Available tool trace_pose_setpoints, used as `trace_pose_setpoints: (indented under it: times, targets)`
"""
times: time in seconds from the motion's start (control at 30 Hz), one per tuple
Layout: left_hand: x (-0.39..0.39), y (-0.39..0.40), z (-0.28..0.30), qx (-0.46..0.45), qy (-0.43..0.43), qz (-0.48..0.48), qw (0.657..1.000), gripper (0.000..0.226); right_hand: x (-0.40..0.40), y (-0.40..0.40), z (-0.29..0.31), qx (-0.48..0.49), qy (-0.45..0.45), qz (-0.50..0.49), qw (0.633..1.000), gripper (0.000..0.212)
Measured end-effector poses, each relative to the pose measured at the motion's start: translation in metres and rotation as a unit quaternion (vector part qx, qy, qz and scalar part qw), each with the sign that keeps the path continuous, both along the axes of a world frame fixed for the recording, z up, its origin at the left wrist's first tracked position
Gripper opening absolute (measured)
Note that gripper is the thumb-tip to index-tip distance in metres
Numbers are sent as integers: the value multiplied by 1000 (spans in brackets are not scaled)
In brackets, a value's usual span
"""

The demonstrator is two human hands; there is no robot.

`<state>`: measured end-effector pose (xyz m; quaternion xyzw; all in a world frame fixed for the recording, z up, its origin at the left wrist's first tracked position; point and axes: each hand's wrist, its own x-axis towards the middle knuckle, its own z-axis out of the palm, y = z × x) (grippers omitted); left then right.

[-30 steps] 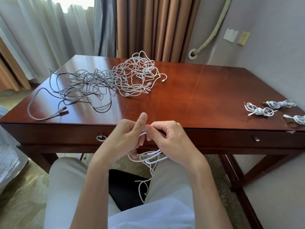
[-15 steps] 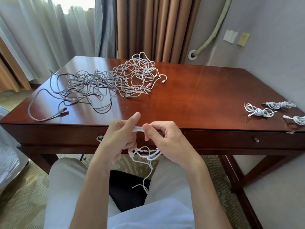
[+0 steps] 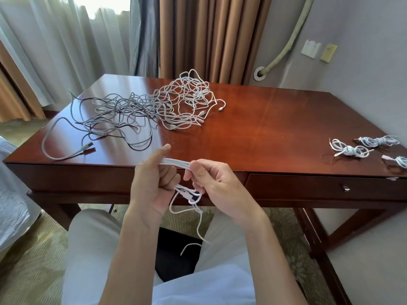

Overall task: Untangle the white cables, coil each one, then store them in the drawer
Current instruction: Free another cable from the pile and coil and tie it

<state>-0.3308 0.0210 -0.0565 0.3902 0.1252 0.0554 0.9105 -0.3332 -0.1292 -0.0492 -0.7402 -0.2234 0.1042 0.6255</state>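
Both hands hold one white cable in front of the desk's near edge. My left hand grips its folded strands, index finger stretched forward. My right hand pinches the same strands from the right, so a flat band of several strands spans the gap between them. Loose loops and the cable's tail hang below toward my lap. A big tangle of white and grey cables lies on the desk's far left. Three coiled white cables lie at the right edge. The drawer below them is closed.
The wooden desk stands against a grey wall, curtains behind it. A grey cable end trails near the desk's front left corner. A second drawer front sits on the left behind my hands. My knees and a dark chair seat are below.
My hands have drawn apart, stretching the folded strands into a longer taut band. The hanging tail has shortened and lifted slightly.
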Motion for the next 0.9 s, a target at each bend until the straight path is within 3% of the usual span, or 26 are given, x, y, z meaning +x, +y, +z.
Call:
trace_pose_setpoints:
  times: [0.13,0.3,0.43,0.53,0.7,0.9]
  targets:
    - [-7,9,0,119,-20,-86,989,64,3,-8,-3,-29,-17,-32,999,38]
    - [-9,10,6,230,12,-82,970,56,-1,-7,2,-51,-46,-50,996,39]
    - [-6,0,5,143,12,-29,989,54,-6,4,0,6,-31,-45,998,35]
    - [-3,0,5,69,25,39,997,54,-5,4,-3,-7,-30,-54,998,30]
    - [3,6,-1,-43,52,122,990,48,1,-4,-13,-34,-13,-44,998,37]
    - [10,0,-7,-150,72,174,971,46,-3,-2,-19,15,42,27,999,40]
